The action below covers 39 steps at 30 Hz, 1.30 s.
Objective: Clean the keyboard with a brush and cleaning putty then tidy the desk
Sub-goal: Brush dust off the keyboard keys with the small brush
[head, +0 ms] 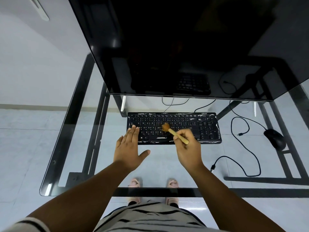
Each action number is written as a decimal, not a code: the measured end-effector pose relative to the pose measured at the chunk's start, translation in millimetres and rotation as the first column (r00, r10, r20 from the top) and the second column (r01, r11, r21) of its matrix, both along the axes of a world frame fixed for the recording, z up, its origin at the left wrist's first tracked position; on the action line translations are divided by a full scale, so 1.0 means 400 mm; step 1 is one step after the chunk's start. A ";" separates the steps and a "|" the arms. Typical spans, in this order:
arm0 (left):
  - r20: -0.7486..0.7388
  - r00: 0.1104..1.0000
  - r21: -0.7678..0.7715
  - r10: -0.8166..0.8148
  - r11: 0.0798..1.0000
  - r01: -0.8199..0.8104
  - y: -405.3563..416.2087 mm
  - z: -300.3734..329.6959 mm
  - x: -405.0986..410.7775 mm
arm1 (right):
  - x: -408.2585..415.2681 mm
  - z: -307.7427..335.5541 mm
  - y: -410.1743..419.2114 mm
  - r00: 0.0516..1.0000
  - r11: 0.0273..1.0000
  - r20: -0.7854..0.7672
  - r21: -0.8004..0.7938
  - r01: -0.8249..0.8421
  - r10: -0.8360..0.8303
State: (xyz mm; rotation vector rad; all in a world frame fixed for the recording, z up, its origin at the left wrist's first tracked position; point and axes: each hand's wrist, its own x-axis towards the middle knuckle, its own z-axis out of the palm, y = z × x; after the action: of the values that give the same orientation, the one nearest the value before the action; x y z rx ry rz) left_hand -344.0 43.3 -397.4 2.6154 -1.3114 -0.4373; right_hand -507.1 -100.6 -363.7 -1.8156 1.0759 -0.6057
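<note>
A black keyboard lies on the glass desk below the monitor. My right hand grips the wooden handle of a small brush. Its tan bristles rest on the middle keys. My left hand lies flat with fingers spread, its fingertips on the keyboard's lower left corner. No cleaning putty is visible.
A large dark monitor looms over the back of the desk. A black mouse sits at the right, with loose black cables looping beside it. The desk's black frame and the tiled floor show through the glass.
</note>
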 end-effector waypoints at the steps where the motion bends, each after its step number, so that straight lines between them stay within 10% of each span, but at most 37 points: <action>1: 0.004 1.000 0.000 -0.005 1.000 0.005 -0.003 0.000 -0.004 | -0.006 -0.003 0.000 0.999 1.000 -0.039 -0.010 -0.013 0.012; 13: -0.001 0.994 0.111 -0.105 0.988 0.105 -0.061 0.010 -0.027 | -0.017 -0.012 -0.018 0.974 0.978 -0.126 -0.118 0.171 -0.186; 18: -0.003 0.994 0.153 -0.112 0.982 0.111 -0.059 0.006 -0.026 | 0.024 -0.014 -0.034 0.984 0.987 -0.135 -0.090 -0.132 0.119; 22: -0.008 0.994 0.146 -0.106 0.984 0.106 -0.060 0.006 -0.025 | 0.038 -0.015 -0.052 0.960 0.970 -0.234 -0.224 0.099 -0.152; 27: 0.002 0.995 0.149 -0.100 0.984 0.099 -0.059 0.006 -0.027 | 0.049 -0.016 -0.047 0.955 0.971 -0.261 -0.151 -0.184 0.140; 30: -0.004 0.996 0.138 -0.086 0.987 0.086 -0.063 0.006 -0.030 | 0.036 -0.017 -0.061 0.951 0.964 -0.279 -0.260 0.059 -0.134; 35: 0.008 0.998 0.133 -0.063 0.989 0.061 -0.069 0.010 -0.036 | -0.004 -0.022 -0.062 0.991 0.982 -0.105 -0.158 -0.099 0.083; 39: 0.023 0.999 0.118 -0.040 0.992 0.037 -0.090 0.011 -0.053 | -0.037 -0.027 -0.067 0.974 0.962 -0.154 -0.241 0.129 -0.169</action>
State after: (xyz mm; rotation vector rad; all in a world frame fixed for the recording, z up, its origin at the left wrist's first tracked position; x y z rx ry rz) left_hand -365.3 7.5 -393.0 2.7029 -1.3870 -0.5029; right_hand -521.9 -127.5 -374.6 -2.0284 1.3142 -0.6957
